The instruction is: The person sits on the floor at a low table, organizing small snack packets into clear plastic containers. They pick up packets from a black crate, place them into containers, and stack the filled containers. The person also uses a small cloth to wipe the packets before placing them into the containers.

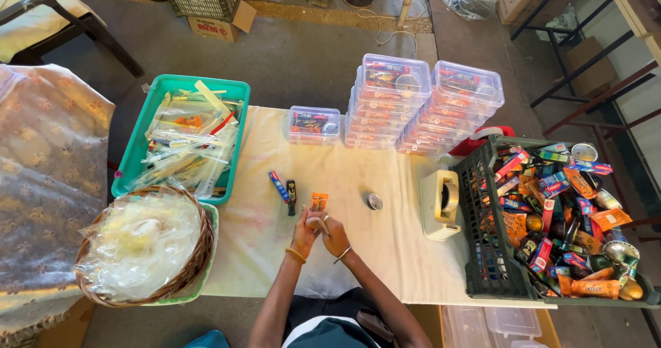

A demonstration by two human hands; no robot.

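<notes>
Teal tray [234,90] of packets, wicker basket [196,251], stacked clear boxes [396,100], tape dispenser [441,203], dark crate [482,251].

Left hand [303,232] and right hand [335,236] together at the near middle of the cream cloth-covered table [385,265], fingers closed on a small orange sachet [318,202]. Just left: blue tube [278,185] and black tube [291,196]. Right: small round silver tin [374,201], cream tape dispenser [441,203], dark green plastic crate [482,251]. Far: stacked clear plastic boxes [392,100]. Left: teal tray [180,138], woven wicker basket [196,255].
</notes>
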